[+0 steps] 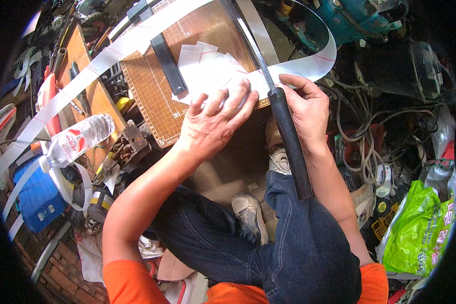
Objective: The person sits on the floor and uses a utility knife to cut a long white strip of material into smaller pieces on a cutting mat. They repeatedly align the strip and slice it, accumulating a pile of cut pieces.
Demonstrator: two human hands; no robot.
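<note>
A brown paper cutter board [157,114] with a printed grid lies in front of me. Its long blade arm ends in a black handle [294,147] that points toward my right knee. Several cut white paper pieces [200,63] lie overlapping on the board. My left hand [213,119] rests over their near edge, fingers spread. A long white paper strip [314,63] passes under the blade and loops away to the right. Beside the blade, my right hand [306,111] pinches the strip's near edge between thumb and fingers. A black guide bar [168,65] sits across the board.
Left of the board lie a clear plastic bottle [78,139], a blue case [40,195] and a wooden plank [81,66] among tools. More strip trails down the left side. At right are tangled cables [362,131], a teal machine [359,20] and a green bag [415,228].
</note>
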